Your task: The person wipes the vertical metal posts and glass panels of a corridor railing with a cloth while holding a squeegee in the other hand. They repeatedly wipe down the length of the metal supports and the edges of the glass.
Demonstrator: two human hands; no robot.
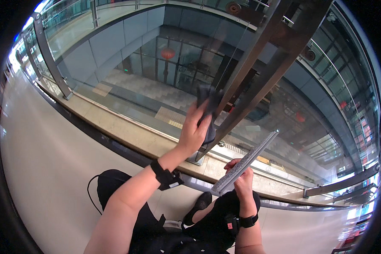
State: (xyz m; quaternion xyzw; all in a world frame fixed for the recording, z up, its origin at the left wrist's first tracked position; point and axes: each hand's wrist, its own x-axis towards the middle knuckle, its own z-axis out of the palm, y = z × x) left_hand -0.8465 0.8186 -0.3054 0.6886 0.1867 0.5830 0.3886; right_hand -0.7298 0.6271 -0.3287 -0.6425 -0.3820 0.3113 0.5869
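My left hand (pixel 193 130) presses a dark grey cloth (pixel 208 111) against the glass panel (pixel 139 82) of a balustrade, just left of a metal post (pixel 254 98). The cloth is blurred. Lower right, my right hand (pixel 243 177) is closed around a window-washing tool (pixel 246 162) with a long grey bar and a speckled fabric sleeve. The tool slants up to the right in front of the glass, right of the post's foot. Its handle is mostly hidden by the bar and my fingers.
A beige stone ledge (pixel 123 135) runs along the foot of the glass. Metal balustrade posts stand at the left (pixel 50 57) and right (pixel 339 187). Beyond the glass lies a lower floor with a red lantern (pixel 167 53). My knees are close to the ledge, over a glossy tiled floor (pixel 50 152).
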